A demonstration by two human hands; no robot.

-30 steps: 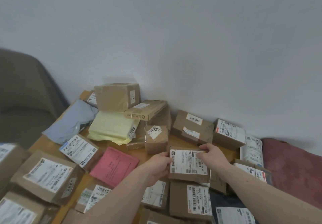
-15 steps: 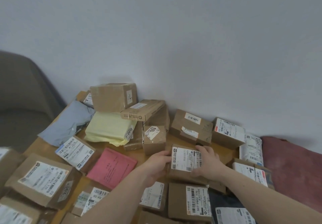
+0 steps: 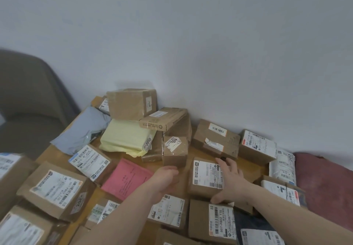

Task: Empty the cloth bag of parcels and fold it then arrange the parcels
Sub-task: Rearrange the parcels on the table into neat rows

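My grip has let go: my left hand (image 3: 164, 176) has drawn back from the labelled box (image 3: 205, 178) and hangs loose and empty, while my right hand (image 3: 230, 180) lies flat, fingers straight, on its right side, where a moment ago both held it up. So I judge this parcel placed at centre frame. From left to right: a grey chair (image 3: 28, 99), the wooden tabletop (image 3: 248, 163) crowded with parcels against a pale wall (image 3: 191, 34), a red cushion (image 3: 328, 183); no cloth bag shows.

Matt brown cardboard is showing on the labelled box (image 3: 207, 178), with a smooth white paper label; tape is glinting glossy on the small box (image 3: 174, 150) at twelve o'clock from it. The grey mailer (image 3: 82, 130) is looking like smooth plastic, and the table (image 3: 107, 195) like wood.
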